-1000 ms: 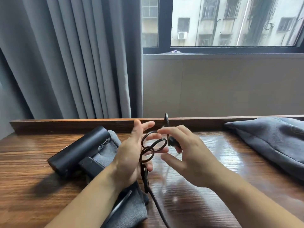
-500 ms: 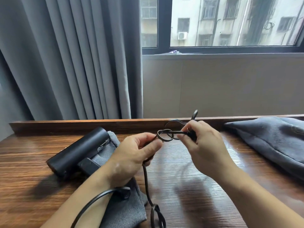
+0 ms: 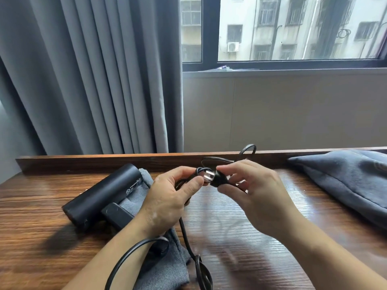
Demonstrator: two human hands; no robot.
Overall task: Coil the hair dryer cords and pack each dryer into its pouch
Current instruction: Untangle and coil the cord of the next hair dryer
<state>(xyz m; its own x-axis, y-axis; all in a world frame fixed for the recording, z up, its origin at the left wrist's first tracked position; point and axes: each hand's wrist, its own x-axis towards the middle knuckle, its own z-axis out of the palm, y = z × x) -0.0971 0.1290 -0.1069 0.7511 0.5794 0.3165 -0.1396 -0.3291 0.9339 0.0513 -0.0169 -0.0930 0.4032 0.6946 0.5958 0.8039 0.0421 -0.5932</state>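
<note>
At left centre of the frame, a black hair dryer [image 3: 102, 195] flat on the wooden table [image 3: 272, 258], long axis slanted from lower left up to upper right, far end towards the curtain [image 3: 94, 76]; which end the nozzle, hard to tell. Folded handle [image 3: 117, 214] tucked along its lower side. Beneath the dryer and down to the bottom edge, a grey pouch [image 3: 165, 266]. In mid-frame, above the table, the plug [image 3: 217, 180] pinched between thumb and forefinger of the right hand [image 3: 255, 197], its two metal prongs [image 3: 208, 176] pointing left towards the left hand [image 3: 167, 204]. Left fingers curled round a bunch of the black cord [image 3: 186, 233], thumb tip just beside the prongs; number of turns inside that fist impossible to make out. Behind the right hand, a loop of cord up against the table's raised back edge. Downward from the left hand, one strand across the tabletop to a twisted loop cut off by the bottom edge. Another stretch arcing over the left forearm, its far end lost behind the wrist. At right, well apart from both hands, a second pouch [image 3: 345, 185], bulging, cut off by the frame edge. At upper right, a window [image 3: 293, 28].
</note>
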